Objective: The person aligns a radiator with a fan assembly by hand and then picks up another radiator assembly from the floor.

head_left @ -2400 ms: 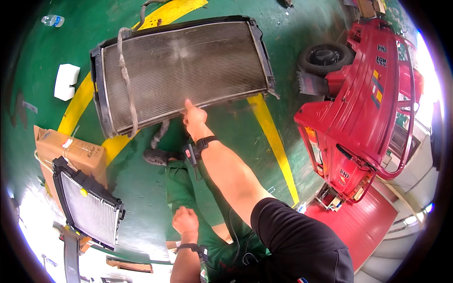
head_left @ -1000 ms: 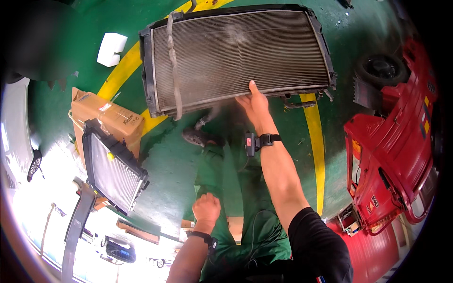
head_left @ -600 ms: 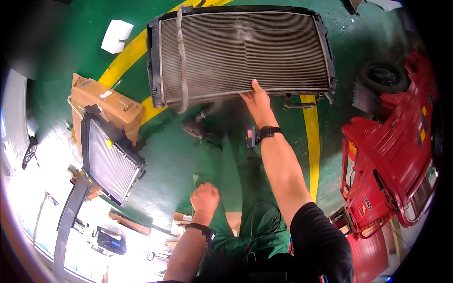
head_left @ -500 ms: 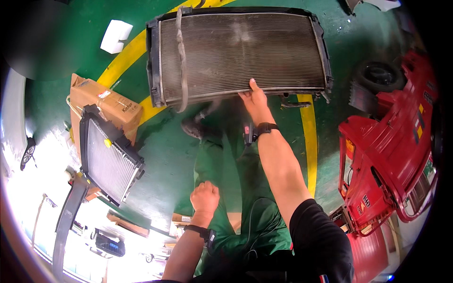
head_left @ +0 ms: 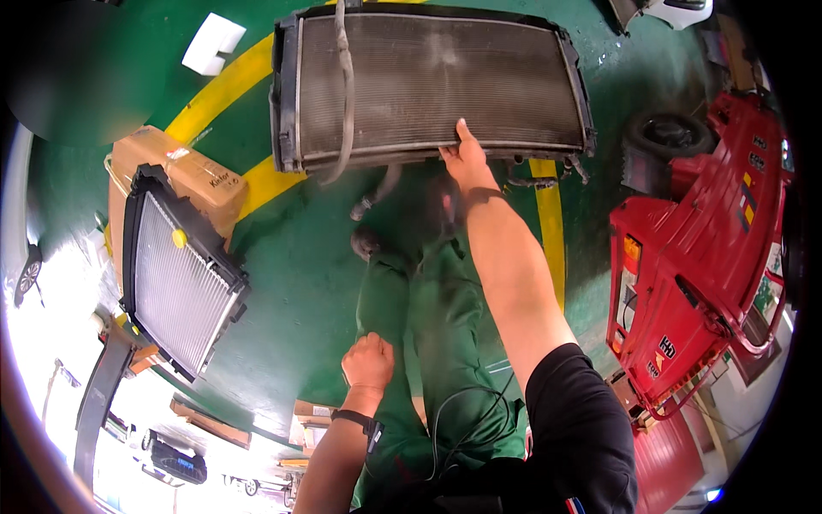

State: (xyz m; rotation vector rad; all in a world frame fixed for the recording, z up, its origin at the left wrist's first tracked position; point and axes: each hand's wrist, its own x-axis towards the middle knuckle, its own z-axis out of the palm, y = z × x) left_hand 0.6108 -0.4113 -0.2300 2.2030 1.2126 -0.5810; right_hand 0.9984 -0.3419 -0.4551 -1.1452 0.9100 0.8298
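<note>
A used dark-grey car radiator (head_left: 441, 94) with a black frame is in front of me. My right hand (head_left: 467, 163) grips the middle of its near edge, thumb over the finned face, fingers hidden behind. A dull grey hose (head_left: 344, 94) hangs across the radiator's left part, and another hose end (head_left: 368, 201) dangles beneath. My left hand (head_left: 368, 361) is a fist above my left thigh, away from the radiator; nothing shows in it. Both wrists carry black bands.
To the left, a cleaner silver radiator (head_left: 181, 283) with a yellow cap leans by a cardboard box (head_left: 180, 184). White foam (head_left: 213, 44) lies farther off. On the right stands a red vehicle (head_left: 685, 274) near a black wheel (head_left: 668, 137). Yellow lines (head_left: 550, 231) cross the green floor.
The radiator and my right hand have shifted slightly up in view. My feet have moved, and the surroundings have slid a little as I move. Both hands keep their shape.
</note>
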